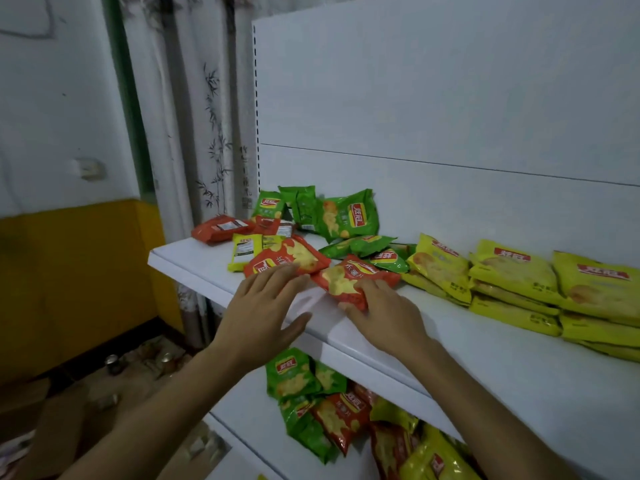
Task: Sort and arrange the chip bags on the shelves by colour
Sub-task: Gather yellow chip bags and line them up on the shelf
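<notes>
The right hand (384,317) curls its fingers round a red chip bag (349,277) on the shelf (450,341), while just left of that bag the left hand (263,306) lays straight fingers on a second red bag (291,258), its Chinese logo too blurred to read.

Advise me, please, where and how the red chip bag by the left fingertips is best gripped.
Probably pinch the red chip bag by its near flat edge, coming from the shelf front with the left hand. It lies flat, that edge faces the open front, and green chip bags crowd behind it.
</notes>
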